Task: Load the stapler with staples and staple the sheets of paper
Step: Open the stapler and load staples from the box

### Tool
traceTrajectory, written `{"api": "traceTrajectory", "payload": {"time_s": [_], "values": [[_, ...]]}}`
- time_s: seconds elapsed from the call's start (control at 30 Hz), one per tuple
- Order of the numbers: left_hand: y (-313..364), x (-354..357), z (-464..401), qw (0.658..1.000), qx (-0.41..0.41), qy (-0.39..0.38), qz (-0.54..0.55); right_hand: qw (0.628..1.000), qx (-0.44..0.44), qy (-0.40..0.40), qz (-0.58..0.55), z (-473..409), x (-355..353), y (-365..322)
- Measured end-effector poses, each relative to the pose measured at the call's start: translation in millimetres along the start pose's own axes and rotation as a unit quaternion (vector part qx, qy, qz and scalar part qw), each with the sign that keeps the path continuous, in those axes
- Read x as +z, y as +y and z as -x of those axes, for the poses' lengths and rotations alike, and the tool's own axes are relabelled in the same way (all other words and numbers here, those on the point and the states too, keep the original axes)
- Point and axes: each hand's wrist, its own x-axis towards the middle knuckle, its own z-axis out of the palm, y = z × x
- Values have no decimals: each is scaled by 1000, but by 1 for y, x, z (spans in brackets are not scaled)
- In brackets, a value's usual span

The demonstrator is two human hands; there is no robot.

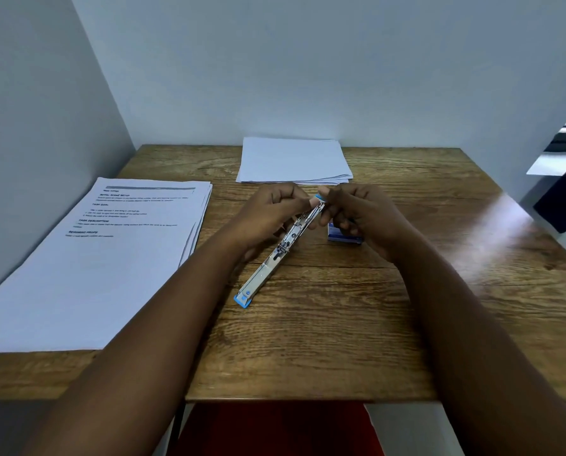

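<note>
A silver and blue stapler (276,255) lies opened out flat across the middle of the wooden table (324,324), with its near blue end resting on the wood. My left hand (268,215) grips the far part of the stapler from the left. My right hand (357,212) pinches the stapler's far blue tip with curled fingers. A small blue staple box (344,236) sits on the table partly under my right hand. A stack of blank sheets (293,161) lies at the back edge of the table.
A pile of printed sheets (104,258) covers the left side of the table and overhangs its left edge. Walls close the back and left. A dark object (565,205) stands past the right edge. Something red (275,429) shows below the front edge.
</note>
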Motion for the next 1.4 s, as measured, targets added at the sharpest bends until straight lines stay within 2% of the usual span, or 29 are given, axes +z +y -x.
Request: {"api": "traceTrajectory", "payload": {"time_s": [0.4,0.53,0.87,1.0,1.07,1.23,1.4], "values": [[-1,3,-4,996,-65,-29,49,996,-47,70,34,0,8,-2],[1,4,-4,989,-93,-68,97,992,-52,101,46,0,6,0],[1,1,-2,991,-70,-66,97,983,-22,183,28,-3,-3,0],[-2,3,-2,1000,-24,5,2,981,-4,194,30,-2,-3,0],[-2,1,-1,999,1,48,7,981,6,193,32,-2,-3,-1],[-1,-5,-2,993,51,92,-57,982,26,187,27,-1,-3,-1],[-4,-10,-5,988,67,104,-89,962,43,268,-19,-5,-13,-3]]}}
